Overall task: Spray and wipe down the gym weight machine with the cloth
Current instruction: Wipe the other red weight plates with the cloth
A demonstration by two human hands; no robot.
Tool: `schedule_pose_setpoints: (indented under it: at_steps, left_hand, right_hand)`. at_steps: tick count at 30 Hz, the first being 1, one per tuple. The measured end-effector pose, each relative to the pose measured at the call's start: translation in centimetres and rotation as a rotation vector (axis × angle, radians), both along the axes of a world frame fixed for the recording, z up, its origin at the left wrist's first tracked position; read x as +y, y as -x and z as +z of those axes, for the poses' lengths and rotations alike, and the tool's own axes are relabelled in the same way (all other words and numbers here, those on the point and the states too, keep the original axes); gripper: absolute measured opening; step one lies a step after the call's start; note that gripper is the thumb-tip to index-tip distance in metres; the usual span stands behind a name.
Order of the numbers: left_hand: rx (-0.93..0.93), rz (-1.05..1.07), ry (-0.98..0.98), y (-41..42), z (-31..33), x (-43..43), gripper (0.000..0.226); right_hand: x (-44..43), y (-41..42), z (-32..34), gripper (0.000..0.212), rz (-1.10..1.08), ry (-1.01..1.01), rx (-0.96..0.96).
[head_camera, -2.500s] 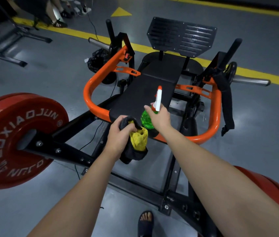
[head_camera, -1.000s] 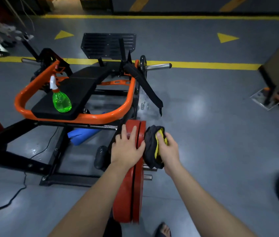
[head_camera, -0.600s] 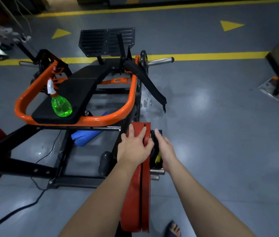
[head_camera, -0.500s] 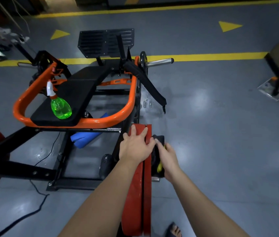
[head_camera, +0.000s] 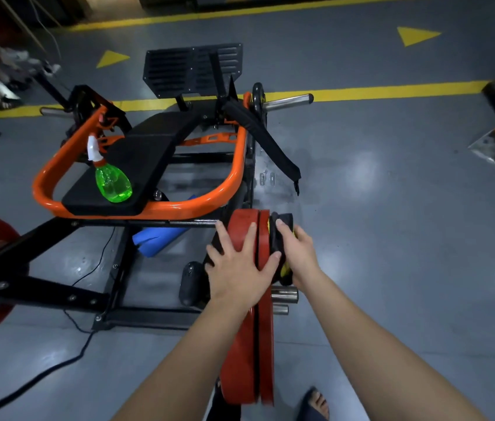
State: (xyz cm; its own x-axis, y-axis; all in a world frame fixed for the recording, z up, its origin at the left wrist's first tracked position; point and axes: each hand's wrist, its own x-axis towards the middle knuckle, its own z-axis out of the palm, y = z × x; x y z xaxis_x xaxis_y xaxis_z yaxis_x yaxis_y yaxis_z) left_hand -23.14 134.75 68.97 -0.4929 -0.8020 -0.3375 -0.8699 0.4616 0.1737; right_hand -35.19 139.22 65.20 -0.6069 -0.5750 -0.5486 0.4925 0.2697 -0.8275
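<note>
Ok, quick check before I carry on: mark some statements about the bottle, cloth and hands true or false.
1. The spray bottle stands on the black seat pad. True.
2. The left hand holds the cloth. False: it rests flat on the red plates; the right hand holds the cloth.
3. The cloth is against the plates' outer face. True.
4. The blue roll lies on the seat pad. False: it lies below the orange frame.
</note>
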Motion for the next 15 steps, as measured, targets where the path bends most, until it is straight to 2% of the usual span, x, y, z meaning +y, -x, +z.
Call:
schedule_pose_setpoints:
  at_steps: [3, 6, 10, 13, 15]
  left_hand:
    - [0.106, 0.020, 0.081, -0.3, 0.0, 0.5, 0.071]
    - [0.095, -0.006, 0.123, -0.4, 0.0, 0.8, 0.066]
    - [0.076, -0.023, 0.132, -0.5, -0.1, 0.8, 0.064]
    - [0.080, -0.025, 0.142, -0.4, -0.1, 0.8, 0.061]
    - [0.094, -0.018, 0.139, -0.4, -0.1, 0.6, 0.060]
  right_hand:
    - [3.7, -3.1, -0.6, 0.020, -0.027, -0.033, -0.015]
    - [6.5, -5.3, -1.9, 0.026, 0.046, -0.078, -0.023]
    - [3.3, -1.8, -1.0, 0.025, 0.036, -0.007, -0.039]
    - [1.3, 0.9, 0.9, 0.019, 0.079, 0.082, 0.072]
    - [1.6, 0.4, 0.8, 0.022, 0.081, 0.079, 0.063]
